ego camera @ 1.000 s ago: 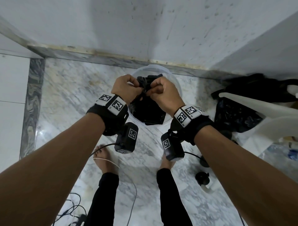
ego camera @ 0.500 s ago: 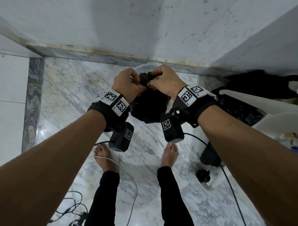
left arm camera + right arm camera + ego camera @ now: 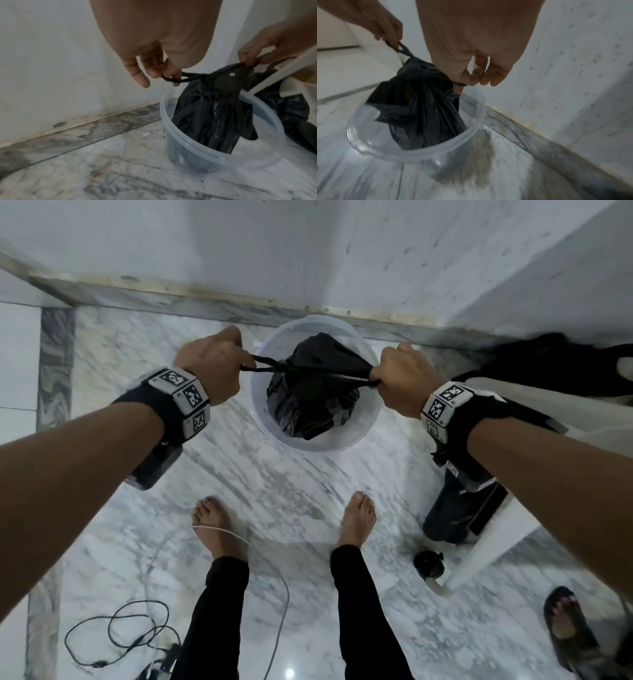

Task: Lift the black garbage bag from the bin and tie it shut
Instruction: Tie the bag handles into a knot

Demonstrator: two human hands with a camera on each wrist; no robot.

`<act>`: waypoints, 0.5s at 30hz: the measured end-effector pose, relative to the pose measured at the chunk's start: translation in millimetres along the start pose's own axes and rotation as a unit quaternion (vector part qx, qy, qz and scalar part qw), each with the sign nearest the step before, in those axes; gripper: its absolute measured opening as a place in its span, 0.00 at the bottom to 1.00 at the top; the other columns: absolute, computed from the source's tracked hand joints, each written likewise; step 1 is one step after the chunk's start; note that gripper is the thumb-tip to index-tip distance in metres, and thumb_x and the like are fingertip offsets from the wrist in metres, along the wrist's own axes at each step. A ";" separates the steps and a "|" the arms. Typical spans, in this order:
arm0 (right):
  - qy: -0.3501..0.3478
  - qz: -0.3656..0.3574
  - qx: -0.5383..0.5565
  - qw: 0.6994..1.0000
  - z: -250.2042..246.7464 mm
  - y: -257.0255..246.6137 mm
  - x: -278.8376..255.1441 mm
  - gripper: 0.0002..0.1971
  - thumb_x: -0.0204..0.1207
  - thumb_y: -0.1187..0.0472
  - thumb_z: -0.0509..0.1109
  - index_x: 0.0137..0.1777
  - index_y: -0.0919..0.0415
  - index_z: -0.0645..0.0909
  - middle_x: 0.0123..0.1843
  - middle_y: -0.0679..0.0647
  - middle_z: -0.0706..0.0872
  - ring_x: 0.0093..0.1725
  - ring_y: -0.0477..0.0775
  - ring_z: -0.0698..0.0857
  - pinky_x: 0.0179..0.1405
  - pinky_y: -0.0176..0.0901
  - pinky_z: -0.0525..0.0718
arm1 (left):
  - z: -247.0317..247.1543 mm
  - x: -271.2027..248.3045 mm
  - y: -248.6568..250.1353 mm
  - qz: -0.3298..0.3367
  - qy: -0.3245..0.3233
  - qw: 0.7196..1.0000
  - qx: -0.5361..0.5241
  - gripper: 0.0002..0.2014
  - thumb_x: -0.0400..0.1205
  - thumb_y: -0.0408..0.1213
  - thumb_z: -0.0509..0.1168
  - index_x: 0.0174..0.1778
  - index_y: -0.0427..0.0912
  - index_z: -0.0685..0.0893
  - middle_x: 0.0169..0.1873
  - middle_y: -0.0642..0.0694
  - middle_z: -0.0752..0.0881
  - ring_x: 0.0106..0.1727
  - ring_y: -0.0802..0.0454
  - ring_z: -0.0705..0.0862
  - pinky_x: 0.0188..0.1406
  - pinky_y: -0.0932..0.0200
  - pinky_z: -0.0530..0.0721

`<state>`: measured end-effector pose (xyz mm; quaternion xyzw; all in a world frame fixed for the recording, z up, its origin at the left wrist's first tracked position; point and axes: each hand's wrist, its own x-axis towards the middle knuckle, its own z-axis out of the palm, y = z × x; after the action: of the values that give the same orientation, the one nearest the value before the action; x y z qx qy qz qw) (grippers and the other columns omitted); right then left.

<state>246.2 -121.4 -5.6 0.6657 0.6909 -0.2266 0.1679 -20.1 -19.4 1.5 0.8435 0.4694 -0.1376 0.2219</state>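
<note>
The black garbage bag [image 3: 311, 392] hangs partly inside the clear plastic bin [image 3: 318, 441] by the wall. My left hand [image 3: 219, 368] pinches a thin looped handle of the bag [image 3: 181, 78], stretched out to the left. My right hand [image 3: 397, 381] pinches the other handle at the bag's right side [image 3: 460, 84]. Both handles are pulled taut and level over the bin, away from each other. The bag's [image 3: 214, 115] top is gathered between them, and its [image 3: 419, 108] lower part stays inside the bin [image 3: 412, 152], whose rim [image 3: 193, 147] it clears.
The bin stands on a marble floor beside a white wall and skirting [image 3: 205, 299]. A white plastic chair leg [image 3: 479, 556] and dark bags [image 3: 561, 361] sit to the right. Cables [image 3: 116, 631] lie at lower left. My bare feet [image 3: 215, 525] stand just behind the bin.
My hands were close together over the bag's top; now they have moved apart, drawing the two handles out to either side. The bag has dropped lower into the bin.
</note>
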 end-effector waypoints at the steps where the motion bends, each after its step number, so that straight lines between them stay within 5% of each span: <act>1: 0.004 -0.013 -0.012 1.000 3.1 2.1 -1.3 0.14 0.75 0.68 0.60 0.53 0.62 0.86 0.47 0.68 0.81 0.50 0.70 0.77 0.42 0.56 0.74 | 2.2 -0.5 -0.3 0.007 0.001 1.000 0.014 0.18 0.80 0.28 0.59 0.59 0.49 0.87 0.57 0.42 0.79 0.51 0.34 0.82 0.43 0.47 0.75; 7: 0.031 0.025 0.145 0.989 12.9 36.1 -15.3 0.10 0.71 0.60 0.67 0.51 0.53 0.85 0.49 0.61 0.81 0.52 0.67 0.80 0.52 0.59 0.81 | 3.0 -5.7 -12.0 0.076 0.032 0.996 -0.045 0.12 0.75 0.27 0.59 0.47 0.41 0.86 0.49 0.40 0.82 0.45 0.36 0.82 0.45 0.42 0.82; 10: 0.082 0.038 0.298 0.950 8.6 38.3 -24.6 0.06 0.69 0.57 0.75 0.43 0.57 0.86 0.51 0.56 0.83 0.49 0.50 0.82 0.52 0.39 0.80 | -1.4 -5.8 -11.4 0.012 0.008 0.985 -0.175 0.07 0.72 0.31 0.62 0.41 0.39 0.85 0.44 0.39 0.83 0.44 0.43 0.81 0.51 0.47 0.81; 12: 0.090 0.029 0.368 0.925 -2.5 33.2 -28.9 0.05 0.69 0.57 0.75 0.38 0.58 0.86 0.55 0.47 0.84 0.49 0.38 0.81 0.48 0.26 0.76 | -4.5 -3.2 -7.1 -0.088 -0.014 0.948 -0.305 0.06 0.70 0.33 0.62 0.34 0.42 0.84 0.36 0.44 0.84 0.41 0.48 0.79 0.48 0.52 0.78; 15: 0.054 0.017 0.446 0.893 -21.7 21.1 -33.1 0.11 0.70 0.61 0.71 0.27 0.58 0.84 0.59 0.44 0.88 0.52 0.39 0.85 0.46 0.30 0.76 | -8.7 1.1 0.9 -0.181 -0.028 0.857 -0.481 0.08 0.71 0.27 0.60 0.29 0.40 0.81 0.26 0.49 0.85 0.38 0.53 0.81 0.48 0.55 0.83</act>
<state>270.6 -137.5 28.4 0.6937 0.5133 -0.4718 -0.1806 -18.5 -14.6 8.8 0.5275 0.6155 0.0442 0.5839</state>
